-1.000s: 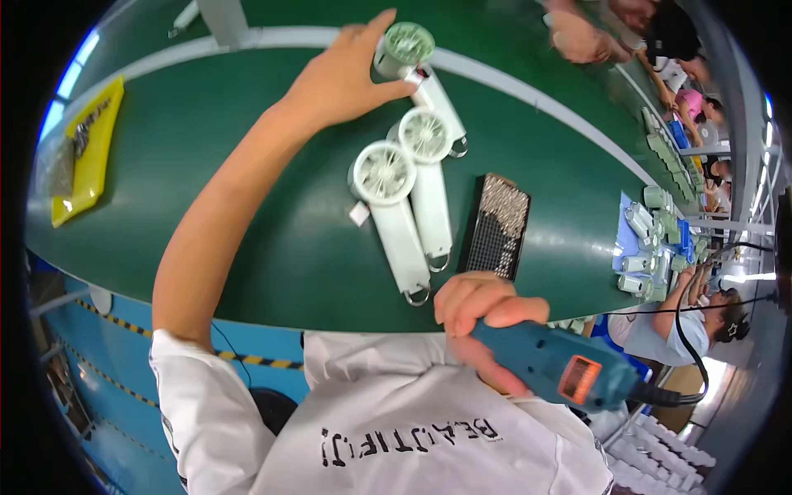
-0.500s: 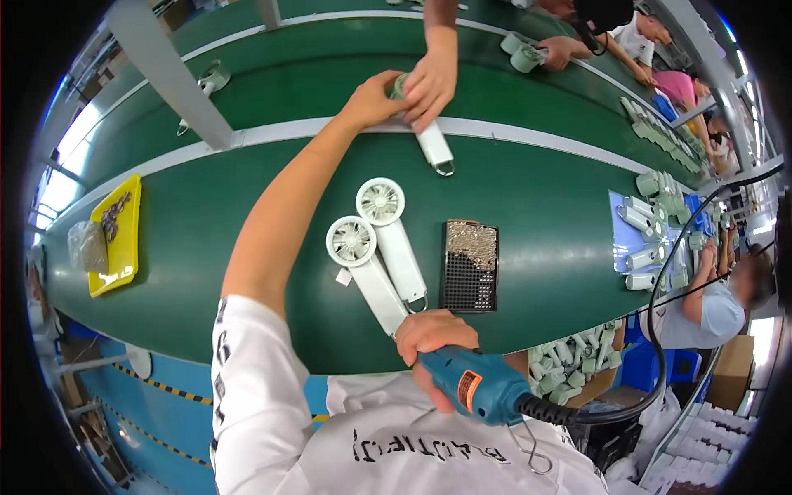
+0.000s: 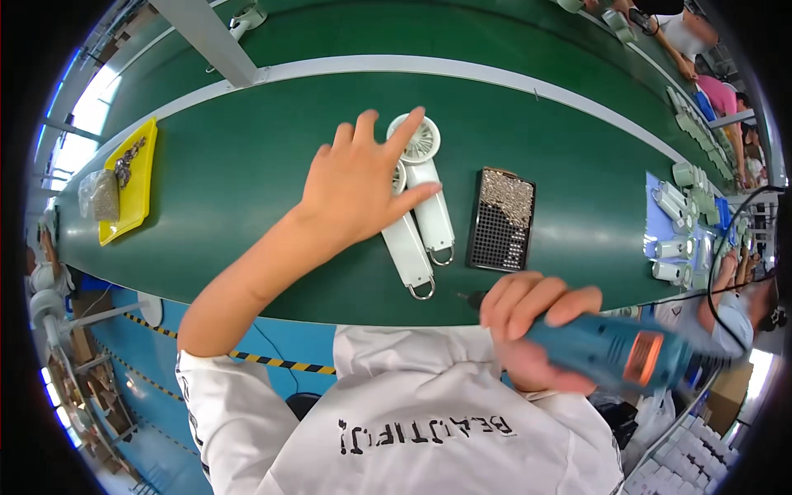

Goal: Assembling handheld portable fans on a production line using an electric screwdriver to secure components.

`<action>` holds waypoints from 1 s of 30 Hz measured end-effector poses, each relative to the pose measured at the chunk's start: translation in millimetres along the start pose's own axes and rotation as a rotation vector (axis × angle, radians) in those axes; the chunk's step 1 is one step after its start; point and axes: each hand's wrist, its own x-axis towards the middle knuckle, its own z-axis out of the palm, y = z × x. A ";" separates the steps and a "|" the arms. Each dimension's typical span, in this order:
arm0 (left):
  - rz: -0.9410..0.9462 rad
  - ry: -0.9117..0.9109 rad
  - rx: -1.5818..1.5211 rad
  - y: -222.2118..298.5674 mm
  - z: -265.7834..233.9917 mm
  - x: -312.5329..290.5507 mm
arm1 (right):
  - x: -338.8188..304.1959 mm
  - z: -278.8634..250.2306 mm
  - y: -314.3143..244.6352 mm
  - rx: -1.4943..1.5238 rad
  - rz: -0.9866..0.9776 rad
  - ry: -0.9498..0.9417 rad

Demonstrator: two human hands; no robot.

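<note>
On a green table (image 3: 247, 165), two white handheld fans (image 3: 431, 206) lie side by side near the middle, each with one metal loop at its handle end. The person's left hand (image 3: 351, 177) is over them, fingers spread wide and holding nothing; it hides most of the nearer fan's round head. Whether it touches either fan, I cannot tell. The right hand (image 3: 536, 326) is wrapped around one blue power screwdriver (image 3: 606, 351) at the table's front edge, tip pointing left.

Right of the fans sits one black tray (image 3: 488, 239), partly filled with small metal pieces (image 3: 510, 194), too many to count. Far left are one yellow tray (image 3: 140, 194) and one clear bag (image 3: 103, 196). One orange label (image 3: 643, 359) marks the screwdriver, its print too blurred to read. The white shirt (image 3: 388, 462) bears one line of dark capital letters, upside down from here.
</note>
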 end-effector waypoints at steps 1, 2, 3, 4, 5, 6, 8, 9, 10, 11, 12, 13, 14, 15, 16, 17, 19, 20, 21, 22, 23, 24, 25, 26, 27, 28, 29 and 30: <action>-0.032 -0.002 0.034 2.8 4.8 6.5 | -3.0 -0.3 -4.4 -0.011 0.005 -0.009; -0.064 -0.003 0.067 9.8 7.2 15.2 | -4.1 -3.1 -12.5 -0.020 0.062 0.125; -0.077 0.004 0.054 14.0 9.6 22.1 | -4.7 -6.2 -16.8 -0.023 0.125 0.253; -0.082 -0.063 0.081 17.8 12.0 29.1 | -6.7 -13.5 -15.9 0.002 0.087 0.245; -0.082 -0.128 0.118 17.9 12.5 33.9 | -9.7 -17.1 -16.7 0.004 0.089 0.234; -0.085 -0.099 0.127 16.3 16.2 33.4 | -13.9 -20.1 -20.1 -0.004 0.072 0.261; -0.078 -0.006 0.064 9.3 25.2 23.5 | -20.6 -26.9 -28.0 -0.046 0.039 0.296; -0.065 0.078 0.002 6.9 26.6 15.8 | -24.4 -27.4 -28.2 -0.051 0.028 0.311; -0.047 0.071 0.008 8.5 25.7 7.9 | -27.7 -27.6 -27.6 -0.065 0.030 0.328; -0.080 0.073 0.030 13.9 22.9 0.0 | -28.9 -30.4 -27.9 -0.077 0.038 0.336; -0.113 0.076 0.052 17.4 20.3 -3.1 | -30.6 -33.1 -26.3 -0.062 0.054 0.343; -0.104 0.075 0.055 19.7 18.0 -1.1 | -31.3 -35.0 -22.8 -0.064 0.047 0.350; -0.133 0.030 0.063 24.4 15.4 -0.2 | -30.2 -38.0 -19.8 -0.044 0.078 0.354; -0.161 -0.012 0.072 27.9 13.1 0.8 | -28.3 -40.8 -18.1 -0.024 0.108 0.357; -0.162 -0.007 0.074 27.8 13.9 1.9 | -25.6 -43.3 -18.5 -0.001 0.120 0.370; -0.147 0.017 -0.009 21.7 15.3 4.3 | -18.7 -43.3 -19.3 0.013 0.108 0.365; -0.116 0.054 -0.081 7.1 20.1 5.5 | -5.0 -43.2 -23.0 -0.036 0.419 0.500; -0.029 0.143 -0.193 1.2 23.5 5.2 | 0.5 -51.8 -18.5 -0.149 0.525 0.449; 0.068 0.233 -0.300 -2.1 21.7 6.5 | 8.8 -53.9 -14.8 -0.337 0.522 0.372; 0.073 0.228 -0.414 -2.6 17.6 8.5 | 18.2 -54.6 -7.8 -0.371 0.647 0.364; 0.095 0.245 -0.402 -9.1 30.2 10.5 | 23.5 -52.9 -1.8 -0.410 0.778 0.353; 0.148 0.445 -0.605 -20.6 50.2 11.3 | 28.7 -43.4 3.7 -0.406 0.856 0.345; 0.210 0.644 -0.808 -29.7 63.3 13.3 | 34.4 -33.1 12.1 -0.403 0.932 0.334; 0.174 0.647 -1.163 -21.8 72.0 14.4 | 29.2 -33.5 24.3 -0.368 0.925 0.324; 0.161 0.704 -1.235 -16.5 70.4 15.3 | 30.5 -28.0 30.9 -0.302 0.972 0.351; 0.141 0.777 -1.267 -13.0 74.1 18.1 | 31.1 -27.5 38.4 -0.239 1.023 0.364; 0.118 0.850 -1.300 -11.1 77.5 20.5 | 30.4 -27.6 49.1 -0.174 1.076 0.373; 0.106 0.889 -1.281 -4.9 74.4 23.1 | 26.3 -27.8 61.0 -0.173 1.078 0.396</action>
